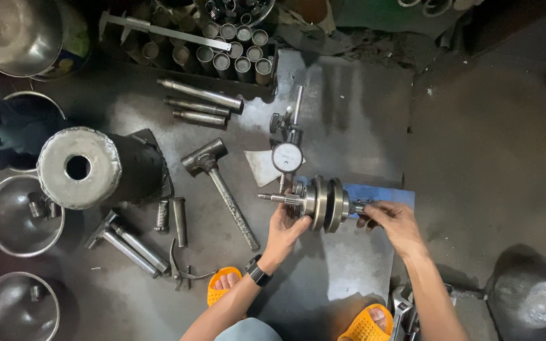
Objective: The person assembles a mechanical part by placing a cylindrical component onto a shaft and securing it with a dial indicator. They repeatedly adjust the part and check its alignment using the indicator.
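Observation:
A steel crankshaft [323, 202] with two round webs lies sideways over a blue pad [383, 193] on a grey metal plate. My left hand [285, 228] grips its left web from below, a black watch on that wrist. My right hand [392, 218] holds the short right shaft end. A dial gauge [287, 157] on a stand sits just behind the crankshaft, its stem pointing down at the left shaft.
A steel hammer [219, 183] lies left of the gauge. Three steel rods [200, 104] and a tray of tubes [235, 53] are behind. A heavy cylinder [86, 167], metal bowls [23, 215], pins and pliers [181, 268] crowd the left. My orange sandals [222, 284] are near the bottom.

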